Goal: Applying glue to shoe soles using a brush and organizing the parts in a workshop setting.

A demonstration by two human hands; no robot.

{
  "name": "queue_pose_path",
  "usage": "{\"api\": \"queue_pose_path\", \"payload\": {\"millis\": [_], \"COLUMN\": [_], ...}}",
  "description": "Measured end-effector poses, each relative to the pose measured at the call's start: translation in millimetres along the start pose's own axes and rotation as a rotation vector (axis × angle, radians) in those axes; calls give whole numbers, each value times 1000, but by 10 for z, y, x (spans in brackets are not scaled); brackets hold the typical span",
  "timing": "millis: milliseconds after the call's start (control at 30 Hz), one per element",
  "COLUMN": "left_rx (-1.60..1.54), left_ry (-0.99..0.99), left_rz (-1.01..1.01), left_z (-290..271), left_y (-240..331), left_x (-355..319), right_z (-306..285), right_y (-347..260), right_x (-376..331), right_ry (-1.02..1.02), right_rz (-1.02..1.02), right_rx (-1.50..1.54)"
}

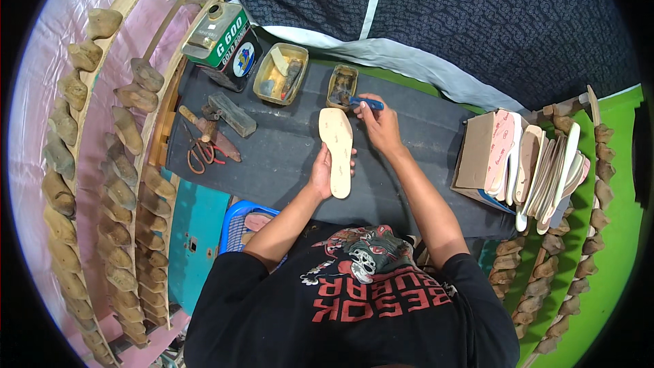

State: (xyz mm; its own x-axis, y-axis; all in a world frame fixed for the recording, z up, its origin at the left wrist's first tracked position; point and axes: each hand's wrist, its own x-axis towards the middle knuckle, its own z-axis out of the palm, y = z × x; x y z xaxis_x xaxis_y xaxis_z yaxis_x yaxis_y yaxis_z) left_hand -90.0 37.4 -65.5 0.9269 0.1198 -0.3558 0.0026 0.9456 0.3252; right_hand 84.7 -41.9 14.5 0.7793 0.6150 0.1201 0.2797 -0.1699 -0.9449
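Observation:
A pale beige insole rests in my left hand, gripped near its narrower lower end, with small dark marks on its face. My right hand grips a blue-handled brush, its fingers pinched around the handle. The brush's tip end points left, over the edge of a small stained rectangular tub that has dark residue inside. The upper, wider end of the insole lies just below that tub. Bristles are hard to make out at this size.
Left on the dark table are a green and black can, a tub of tools, a grey block and scissors. A cardboard box of insoles stands right. Racks of wooden shoe lasts flank both sides; a blue basket sits below.

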Motion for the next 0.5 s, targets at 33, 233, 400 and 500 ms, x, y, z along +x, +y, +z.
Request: {"api": "queue_pose_path", "payload": {"millis": [33, 233, 400, 500], "left_rx": [-4, 39, 64, 117], "left_ry": [3, 10, 28, 38], "left_rz": [2, -17, -18, -18], "left_z": [5, -20, 0, 17], "left_y": [2, -45, -81, -75], "left_x": [-1, -32, -50, -57], "right_z": [3, -14, -16, -10], "right_y": [5, 5, 36, -5], "right_x": [-6, -38, -21, -24], "right_ry": [30, 42, 31, 22], "right_rz": [-19, -17, -11, 2], "right_rx": [43, 11, 19, 24]}}
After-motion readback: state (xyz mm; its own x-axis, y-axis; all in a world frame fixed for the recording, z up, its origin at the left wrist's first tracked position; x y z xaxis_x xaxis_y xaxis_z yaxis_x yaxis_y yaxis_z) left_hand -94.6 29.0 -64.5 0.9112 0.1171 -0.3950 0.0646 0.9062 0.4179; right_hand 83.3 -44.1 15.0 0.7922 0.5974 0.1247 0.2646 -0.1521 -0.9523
